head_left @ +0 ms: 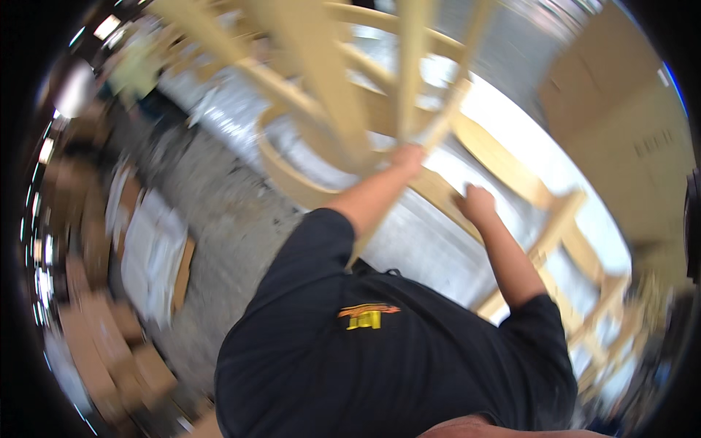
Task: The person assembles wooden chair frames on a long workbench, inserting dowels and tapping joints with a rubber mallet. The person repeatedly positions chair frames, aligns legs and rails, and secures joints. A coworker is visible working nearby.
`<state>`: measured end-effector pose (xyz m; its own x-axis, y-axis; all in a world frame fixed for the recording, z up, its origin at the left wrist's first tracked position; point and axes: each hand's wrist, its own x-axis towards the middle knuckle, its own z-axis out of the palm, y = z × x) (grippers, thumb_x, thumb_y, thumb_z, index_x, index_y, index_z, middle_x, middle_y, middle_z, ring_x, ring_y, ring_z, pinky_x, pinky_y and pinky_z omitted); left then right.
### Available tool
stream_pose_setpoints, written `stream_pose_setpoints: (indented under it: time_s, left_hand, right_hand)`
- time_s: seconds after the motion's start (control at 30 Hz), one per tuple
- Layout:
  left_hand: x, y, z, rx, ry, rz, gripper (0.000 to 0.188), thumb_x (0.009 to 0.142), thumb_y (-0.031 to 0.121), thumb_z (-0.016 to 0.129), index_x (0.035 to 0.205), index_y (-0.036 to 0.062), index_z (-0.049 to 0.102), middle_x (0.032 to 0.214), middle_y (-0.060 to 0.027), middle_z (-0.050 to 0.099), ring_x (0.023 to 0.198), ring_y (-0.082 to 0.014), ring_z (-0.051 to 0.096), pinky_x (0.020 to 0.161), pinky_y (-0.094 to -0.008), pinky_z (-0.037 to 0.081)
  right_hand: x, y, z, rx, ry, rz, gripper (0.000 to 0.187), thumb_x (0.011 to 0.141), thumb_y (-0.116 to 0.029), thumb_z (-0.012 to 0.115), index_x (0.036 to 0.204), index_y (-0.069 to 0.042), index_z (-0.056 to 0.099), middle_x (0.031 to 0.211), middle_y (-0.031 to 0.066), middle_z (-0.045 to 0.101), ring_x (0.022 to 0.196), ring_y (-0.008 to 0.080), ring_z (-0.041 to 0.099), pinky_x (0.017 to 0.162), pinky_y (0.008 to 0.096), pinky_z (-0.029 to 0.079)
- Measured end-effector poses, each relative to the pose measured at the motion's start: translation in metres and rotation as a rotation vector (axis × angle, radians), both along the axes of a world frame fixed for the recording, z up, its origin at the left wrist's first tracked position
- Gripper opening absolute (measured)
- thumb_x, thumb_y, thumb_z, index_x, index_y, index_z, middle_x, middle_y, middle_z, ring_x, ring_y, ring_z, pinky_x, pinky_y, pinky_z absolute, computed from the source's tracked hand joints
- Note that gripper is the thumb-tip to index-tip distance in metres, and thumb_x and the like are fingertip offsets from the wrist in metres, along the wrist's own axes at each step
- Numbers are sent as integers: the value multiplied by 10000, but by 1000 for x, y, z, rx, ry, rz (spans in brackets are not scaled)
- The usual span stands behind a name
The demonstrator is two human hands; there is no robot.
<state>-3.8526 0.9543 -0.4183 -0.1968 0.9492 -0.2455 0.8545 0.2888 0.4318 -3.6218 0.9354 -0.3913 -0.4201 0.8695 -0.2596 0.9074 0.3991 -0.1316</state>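
Observation:
A pale wooden chair frame, smeared by motion, rises in front of me with several uprights and a curved band at its lower left. My left hand is closed on this frame, where an upright meets a lower piece. To its right and nearer, my right hand has its fingers curled at a wooden rail; the fingertips are partly hidden. Beyond that hand lies a broad curved slat. Beneath the wood is a whitish work surface.
More wooden frame parts lie at the right. A large cardboard box stands at the far right. Clear plastic wrapping is at the far left. White flat sheets and cardboard boxes line the left floor. Another person stands at the far left.

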Motion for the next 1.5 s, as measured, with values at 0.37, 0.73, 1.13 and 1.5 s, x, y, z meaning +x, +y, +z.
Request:
stream_pose_setpoints:
  time_s: [0.37,0.73,1.13,1.5]
  left_hand:
    - [-2,-1,37,-141,105,-161,410,986,358,492,1135,12,655,1029,-256,702,1028,-401,680,895,-518,532]
    - [13,6,32,-77,279,-233,387,973,403,551,1098,53,660,1022,-239,709,985,-409,687,837,-522,548]
    - [2,7,21,-31,298,-326,413,971,415,552,977,29,699,1000,-254,709,987,-434,674,849,-521,540]
    - [-2,-11,55,95,-100,-79,346,942,329,611,925,-7,691,914,-221,709,843,-391,674,765,-477,513]
  right_hand:
    - [6,-9,3,-19,70,-158,117,850,-49,571,902,-51,676,917,175,719,863,348,713,725,439,573]
    - [13,-6,-6,-34,85,-175,159,868,-98,578,920,-62,724,953,163,740,876,324,726,735,437,580]
    - [11,-5,-15,98,278,-59,146,839,-73,605,938,-40,707,943,165,729,888,337,723,733,436,587]
    - [83,11,1,43,341,-390,136,778,-34,680,909,-26,714,944,210,712,903,368,695,795,431,567]
